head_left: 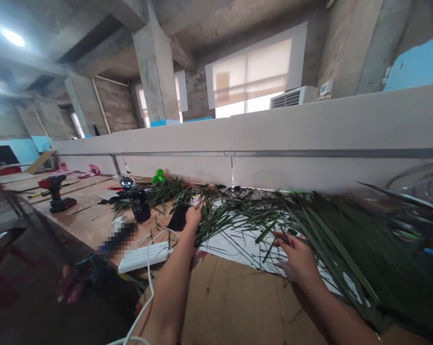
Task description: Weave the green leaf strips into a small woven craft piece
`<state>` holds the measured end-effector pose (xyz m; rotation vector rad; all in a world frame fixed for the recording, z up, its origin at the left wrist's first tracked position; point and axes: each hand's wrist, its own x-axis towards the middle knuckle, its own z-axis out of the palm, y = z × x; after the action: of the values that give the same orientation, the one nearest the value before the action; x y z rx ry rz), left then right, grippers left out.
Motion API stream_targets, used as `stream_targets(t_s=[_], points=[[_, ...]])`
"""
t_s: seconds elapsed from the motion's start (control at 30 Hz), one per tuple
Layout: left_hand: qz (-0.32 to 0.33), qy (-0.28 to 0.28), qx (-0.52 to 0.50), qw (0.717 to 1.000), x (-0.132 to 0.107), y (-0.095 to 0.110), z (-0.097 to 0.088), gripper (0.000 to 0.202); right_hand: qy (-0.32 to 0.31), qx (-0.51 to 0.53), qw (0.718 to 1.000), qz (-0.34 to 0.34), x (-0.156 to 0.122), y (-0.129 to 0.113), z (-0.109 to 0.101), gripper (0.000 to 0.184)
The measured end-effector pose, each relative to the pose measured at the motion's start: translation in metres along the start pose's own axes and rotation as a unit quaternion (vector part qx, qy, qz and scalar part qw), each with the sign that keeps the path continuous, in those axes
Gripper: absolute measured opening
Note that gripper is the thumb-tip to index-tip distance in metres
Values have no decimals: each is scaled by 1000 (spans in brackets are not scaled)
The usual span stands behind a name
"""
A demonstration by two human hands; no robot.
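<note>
My left hand (193, 216) reaches forward beside a black phone (177, 218), at the left edge of a pile of cut green leaf strips (234, 211). Its fingers are pinched together, and what they hold is too small to make out. Above a white sheet (234, 242) strewn with thin strips, my right hand (297, 256) is closed on a thin dark pointed tool (284, 235) whose kind I cannot tell. Short leaf pieces lie just left of its fingertips. Long green leaves (331, 239) spread to the right of this hand.
On the left are a white power strip (144, 256) with a cable, a dark bottle (139, 203), a red-black cordless drill (58, 191) and a bright green object (159, 176). Cardboard (234, 302) lies nearest me. A white partition (274, 167) runs behind the table.
</note>
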<state>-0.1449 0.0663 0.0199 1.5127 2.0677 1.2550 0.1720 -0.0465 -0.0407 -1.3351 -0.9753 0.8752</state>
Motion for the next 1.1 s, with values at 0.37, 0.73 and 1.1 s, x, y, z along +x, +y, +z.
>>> stream_targets(t_s=[0.37, 0.73, 1.1], points=[[118, 19, -42, 992, -47, 20, 22, 28, 0, -175, 971, -166, -2, -14, -6, 40], [363, -77, 29, 928, -126, 29, 52, 22, 107, -327, 935, -89, 14, -26, -85, 19], [312, -111, -42, 943, -128, 34, 48, 19, 32, -343, 938, -42, 1, -25, -55, 18]])
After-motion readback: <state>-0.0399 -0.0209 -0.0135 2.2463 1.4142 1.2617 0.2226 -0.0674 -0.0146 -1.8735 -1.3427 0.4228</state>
